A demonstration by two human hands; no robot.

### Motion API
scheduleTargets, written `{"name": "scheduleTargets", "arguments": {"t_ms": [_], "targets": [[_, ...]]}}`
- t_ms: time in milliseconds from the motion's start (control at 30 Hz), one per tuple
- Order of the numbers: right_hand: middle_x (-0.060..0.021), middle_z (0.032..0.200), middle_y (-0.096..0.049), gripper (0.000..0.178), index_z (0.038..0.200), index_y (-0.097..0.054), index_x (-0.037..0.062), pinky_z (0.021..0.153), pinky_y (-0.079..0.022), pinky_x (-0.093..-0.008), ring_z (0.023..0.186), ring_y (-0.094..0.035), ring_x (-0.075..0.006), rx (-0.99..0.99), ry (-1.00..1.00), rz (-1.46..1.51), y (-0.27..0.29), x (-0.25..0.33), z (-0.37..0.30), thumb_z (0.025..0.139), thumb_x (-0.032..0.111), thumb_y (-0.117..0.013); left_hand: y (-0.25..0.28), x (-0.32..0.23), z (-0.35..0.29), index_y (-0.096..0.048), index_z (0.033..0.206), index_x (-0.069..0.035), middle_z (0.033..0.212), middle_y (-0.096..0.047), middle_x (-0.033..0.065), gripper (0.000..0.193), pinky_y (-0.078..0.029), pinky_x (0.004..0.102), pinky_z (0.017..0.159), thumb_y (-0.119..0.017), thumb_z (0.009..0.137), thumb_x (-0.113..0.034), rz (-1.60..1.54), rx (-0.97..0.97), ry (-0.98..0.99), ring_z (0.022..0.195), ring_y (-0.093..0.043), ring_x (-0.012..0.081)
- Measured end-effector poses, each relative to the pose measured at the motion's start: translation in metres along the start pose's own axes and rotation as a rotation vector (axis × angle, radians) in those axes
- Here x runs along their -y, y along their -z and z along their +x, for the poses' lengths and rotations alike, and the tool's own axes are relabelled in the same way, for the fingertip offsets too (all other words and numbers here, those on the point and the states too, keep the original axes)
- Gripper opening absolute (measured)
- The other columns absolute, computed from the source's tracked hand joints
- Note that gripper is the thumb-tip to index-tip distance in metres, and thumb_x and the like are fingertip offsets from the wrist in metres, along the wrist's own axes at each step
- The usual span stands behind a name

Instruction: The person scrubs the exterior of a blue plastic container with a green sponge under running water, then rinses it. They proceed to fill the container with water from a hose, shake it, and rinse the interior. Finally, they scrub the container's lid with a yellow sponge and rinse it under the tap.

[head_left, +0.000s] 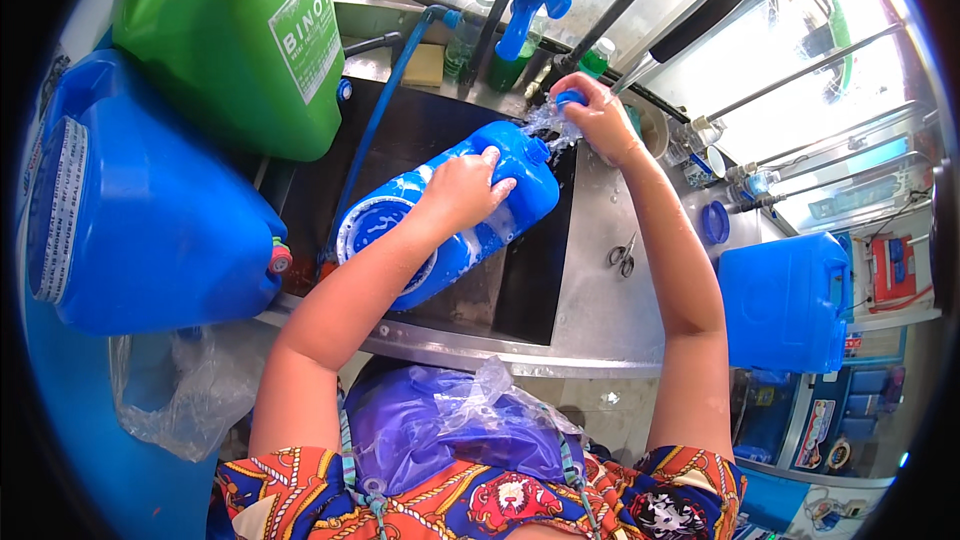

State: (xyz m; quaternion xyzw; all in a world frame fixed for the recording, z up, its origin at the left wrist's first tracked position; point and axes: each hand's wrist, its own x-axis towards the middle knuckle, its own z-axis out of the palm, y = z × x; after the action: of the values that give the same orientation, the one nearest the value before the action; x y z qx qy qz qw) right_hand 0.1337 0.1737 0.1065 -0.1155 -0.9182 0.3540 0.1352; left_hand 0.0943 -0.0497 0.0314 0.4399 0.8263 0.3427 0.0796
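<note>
A blue plastic water jug [470, 255] with soap suds on it lies tilted over the dark sink [530, 305]. My left hand [465, 190] is closed around its handle area, close to the small blue spout [537, 150]. The jug's wide round opening [375, 230] faces the near left side. Beyond the spout, my right hand [600, 122] pinches a small round blue piece [570, 98], which looks like a cap. Water [550, 120] splashes between that hand and the spout. The fingers partly cover the blue piece.
A blue container [165, 210] and a green one [240, 60] stand at left. Behind the sink are a blue tap [535, 5] and a yellow sponge [423, 65]. Scissors [622, 257], a blue ring [715, 223] and another blue container [780, 305] are at right.
</note>
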Motion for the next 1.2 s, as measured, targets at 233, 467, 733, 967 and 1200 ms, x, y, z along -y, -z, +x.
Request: {"name": "scheduleTargets", "arguments": {"t_ms": [233,467,733,967,1200], "targets": [[-0.0108,0.081,-0.068,0.019,0.099,-0.068,0.0052,0.065,-0.055,-0.0308,0.075,-0.068,-0.0206,0.163,-0.147,0.057,-0.028,0.003,-0.012,0.082,0.01,-0.061,-0.003,-0.004,-0.005,-0.046,0.128,0.002,0.116,-0.054,0.0237,0.058,-0.05,0.0482,0.081,-0.067,0.087,-0.033,-0.089,-0.25,-0.081,0.094,-0.061,0.0434],[-0.0183,0.099,-0.069,0.021,0.098,-0.072,0.0088,0.085,-0.051,-0.0394,0.093,-0.066,-0.0341,0.239,0.02,-0.278,-0.047,0.011,-0.012,0.08,0.016,-0.063,-0.02,-0.007,0.027,-0.034,0.137,0.005,0.119,-0.047,0.0238,0.064,-0.052,0.0474,0.081,-0.065,0.088,-0.023,-0.095,-0.205,-0.075,0.093,-0.061,0.0427],[-0.0204,0.111,-0.067,0.04,0.112,-0.068,0.0034,0.092,-0.051,-0.0432,0.107,-0.064,-0.034,-0.386,-0.595,-0.619,0.023,-0.15,0.041,0.084,0.031,-0.058,-0.021,0.002,0.034,-0.046,0.128,0.006,0.119,-0.056,0.0246,0.047,-0.049,0.0438,0.088,-0.063,0.088,-0.014,-0.169,-0.307,-0.093,0.099,-0.06,0.042],[-0.018,0.11,-0.068,0.035,0.112,-0.066,0.0026,0.09,-0.051,-0.0422,0.108,-0.064,-0.0328,-0.127,-0.613,-0.771,0.052,-0.18,0.026,0.09,0.028,-0.058,-0.015,0.007,0.046,-0.05,0.111,0.002,0.102,-0.061,0.0204,0.043,-0.049,0.0425,0.083,-0.075,0.078,-0.01,-0.212,-0.347,-0.229,0.094,-0.061,0.0398],[-0.0153,0.084,-0.068,0.021,0.107,-0.061,0.0105,0.066,-0.052,-0.0454,0.076,-0.067,-0.0323,-0.026,0.086,-0.347,0.038,-0.005,-0.089,0.088,0.016,-0.059,-0.031,0.005,0.073,-0.048,0.118,0.001,0.106,-0.062,0.0221,0.048,-0.048,0.0427,0.085,-0.074,0.079,-0.011,-0.193,-0.316,-0.149,0.097,-0.061,0.0394]]}}
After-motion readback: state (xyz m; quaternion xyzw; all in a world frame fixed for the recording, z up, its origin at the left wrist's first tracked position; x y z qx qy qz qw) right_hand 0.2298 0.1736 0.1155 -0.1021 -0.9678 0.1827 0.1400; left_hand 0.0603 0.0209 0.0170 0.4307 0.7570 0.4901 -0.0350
